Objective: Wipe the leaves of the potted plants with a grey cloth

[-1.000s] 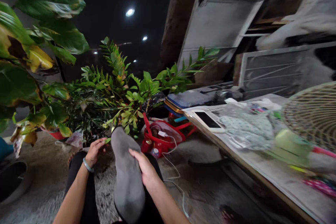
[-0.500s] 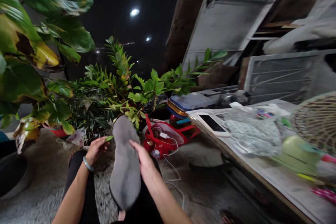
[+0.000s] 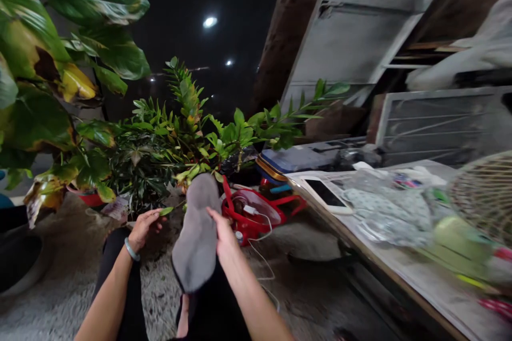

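Grey sock (image 3: 196,234) gripped in right hand (image 3: 226,240), raised above bare foot (image 3: 183,317); left hand (image 3: 143,229) pinching small leaf (image 3: 166,211) just beside it, leafy plant (image 3: 160,138) close ahead of that hand

Nothing readable here, sorry. The paper scrap (image 3: 116,209) just left of the left hand (image 3: 144,229) has some print, but it's too small and blurry to make out. Same for the little label (image 3: 404,180) way off to that hand's right.
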A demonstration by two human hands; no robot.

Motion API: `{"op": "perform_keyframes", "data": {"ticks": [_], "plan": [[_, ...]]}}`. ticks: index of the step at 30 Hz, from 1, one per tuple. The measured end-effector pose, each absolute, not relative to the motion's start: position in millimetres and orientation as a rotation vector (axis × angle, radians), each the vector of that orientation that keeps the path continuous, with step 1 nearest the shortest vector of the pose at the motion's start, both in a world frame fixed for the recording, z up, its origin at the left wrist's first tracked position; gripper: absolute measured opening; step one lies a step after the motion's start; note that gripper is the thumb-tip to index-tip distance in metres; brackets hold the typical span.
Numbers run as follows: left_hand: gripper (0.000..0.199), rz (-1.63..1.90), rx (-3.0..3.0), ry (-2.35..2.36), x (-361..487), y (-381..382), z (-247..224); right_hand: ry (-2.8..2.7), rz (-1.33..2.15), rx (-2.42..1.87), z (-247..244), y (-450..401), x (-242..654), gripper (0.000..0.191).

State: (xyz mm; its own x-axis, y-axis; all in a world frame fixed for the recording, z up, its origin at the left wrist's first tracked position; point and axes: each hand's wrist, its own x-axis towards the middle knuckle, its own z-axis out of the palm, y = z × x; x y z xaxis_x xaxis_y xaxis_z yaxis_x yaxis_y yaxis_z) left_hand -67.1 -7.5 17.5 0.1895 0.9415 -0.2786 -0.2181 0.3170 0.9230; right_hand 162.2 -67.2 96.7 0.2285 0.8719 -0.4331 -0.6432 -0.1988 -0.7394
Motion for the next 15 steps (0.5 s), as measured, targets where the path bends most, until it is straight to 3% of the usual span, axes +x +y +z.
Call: {"op": "perform_keyframes", "data": {"ticks": [5,11,15], "plan": [[0.053,0.986,0.883,1.034,-72,-7,16,-0.240,1.540,-1.232,95,-126,174,0.025],[0.053,0.983,0.893,1.035,-74,-6,21,-0.035,1.214,-1.056,145,-85,203,0.030],[0.051,0.996,0.905,1.025,-70,-11,21,-0.139,1.501,-1.105,119,-72,149,0.023]]}}
